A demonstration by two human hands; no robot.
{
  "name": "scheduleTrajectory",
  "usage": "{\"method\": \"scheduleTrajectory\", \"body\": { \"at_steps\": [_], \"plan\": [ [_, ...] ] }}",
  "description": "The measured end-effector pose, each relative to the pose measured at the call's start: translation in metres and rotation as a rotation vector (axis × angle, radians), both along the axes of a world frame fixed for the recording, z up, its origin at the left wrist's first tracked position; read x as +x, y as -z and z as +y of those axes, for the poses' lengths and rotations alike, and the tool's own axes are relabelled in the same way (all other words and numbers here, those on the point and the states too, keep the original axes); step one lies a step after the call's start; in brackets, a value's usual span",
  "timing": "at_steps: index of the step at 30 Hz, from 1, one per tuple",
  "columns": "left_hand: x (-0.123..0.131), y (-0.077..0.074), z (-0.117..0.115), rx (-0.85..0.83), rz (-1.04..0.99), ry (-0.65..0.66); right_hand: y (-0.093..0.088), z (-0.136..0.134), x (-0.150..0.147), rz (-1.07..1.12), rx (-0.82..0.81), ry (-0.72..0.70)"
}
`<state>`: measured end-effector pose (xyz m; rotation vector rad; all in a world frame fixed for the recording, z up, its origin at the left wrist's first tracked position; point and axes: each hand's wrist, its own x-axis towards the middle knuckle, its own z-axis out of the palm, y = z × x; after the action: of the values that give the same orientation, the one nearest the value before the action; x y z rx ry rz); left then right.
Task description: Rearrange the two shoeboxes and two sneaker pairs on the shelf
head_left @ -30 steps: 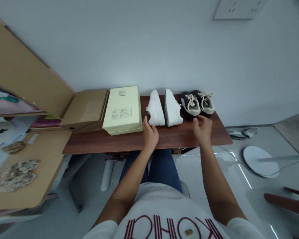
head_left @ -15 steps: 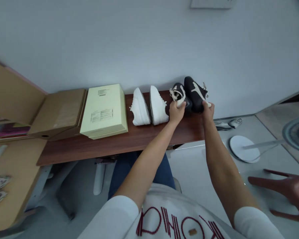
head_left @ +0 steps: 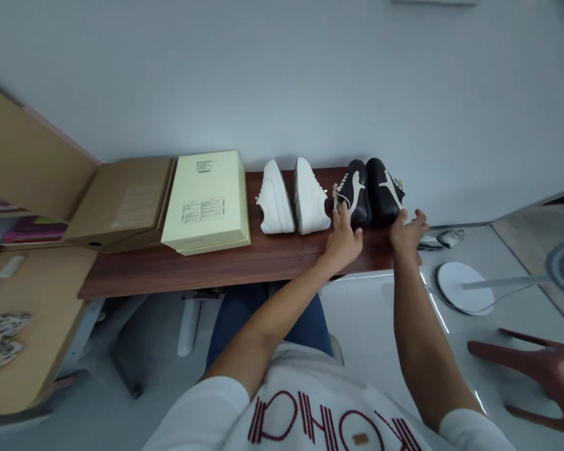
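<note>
Two black shoes with cream stripes (head_left: 371, 195) lie tipped on their sides at the right end of a dark wooden shelf (head_left: 244, 263). My left hand (head_left: 344, 240) rests just in front of the left black shoe, fingers loosely spread, a fingertip touching its edge. Beside the right black shoe is my right hand (head_left: 407, 230), fingers apart and holding nothing. A pair of white shoes (head_left: 291, 199) stands to the left of the black pair.
A pale green shoebox (head_left: 208, 202) and a brown cardboard box (head_left: 122, 203) sit at the shelf's left. A light wooden desk (head_left: 23, 338) lies at far left. A fan's white base (head_left: 463, 287) and a red chair (head_left: 540, 369) stand on the floor at right.
Both hands moved to the black shoes, gripped and turned them onto their sides, then let go. The hands now rest open in front of them.
</note>
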<state>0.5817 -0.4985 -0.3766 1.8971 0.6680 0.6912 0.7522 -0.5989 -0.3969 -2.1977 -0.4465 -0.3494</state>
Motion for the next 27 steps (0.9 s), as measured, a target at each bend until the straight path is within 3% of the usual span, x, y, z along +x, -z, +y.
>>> {"method": "scheduleTrajectory", "body": {
  "at_steps": [2, 3, 5, 7, 8, 10, 15, 23, 27],
  "plan": [
    [-0.039, -0.012, 0.008, 0.195, -0.06, 0.048, -0.017, -0.003, -0.027, -0.125, 0.008, 0.051],
    [-0.058, -0.015, 0.017, 0.28, -0.065, -0.008, -0.025, 0.0, -0.044, -0.19, 0.01, 0.009],
    [-0.087, -0.018, 0.046, 0.313, -0.018, -0.33, -0.036, 0.018, -0.082, -0.287, -0.034, -0.256],
    [-0.099, -0.014, 0.078, 0.219, 0.085, -0.526, -0.038, 0.048, -0.116, -0.301, -0.188, -0.627],
    [-0.1, -0.012, 0.093, 0.16, 0.142, -0.542, -0.036, 0.063, -0.128, -0.296, -0.272, -0.732],
    [-0.095, -0.008, 0.113, 0.084, 0.238, -0.509, -0.027, 0.09, -0.143, -0.264, -0.421, -0.8],
    [-0.077, -0.008, 0.124, 0.165, 0.297, -0.417, -0.014, 0.114, -0.146, -0.271, -0.574, -0.65],
    [-0.077, 0.001, 0.134, 0.14, 0.241, -0.325, -0.017, 0.118, -0.16, -0.247, -0.617, -0.486],
    [-0.08, 0.001, 0.14, 0.127, 0.187, -0.217, -0.013, 0.12, -0.168, -0.179, -0.578, -0.435]
  ]
}}
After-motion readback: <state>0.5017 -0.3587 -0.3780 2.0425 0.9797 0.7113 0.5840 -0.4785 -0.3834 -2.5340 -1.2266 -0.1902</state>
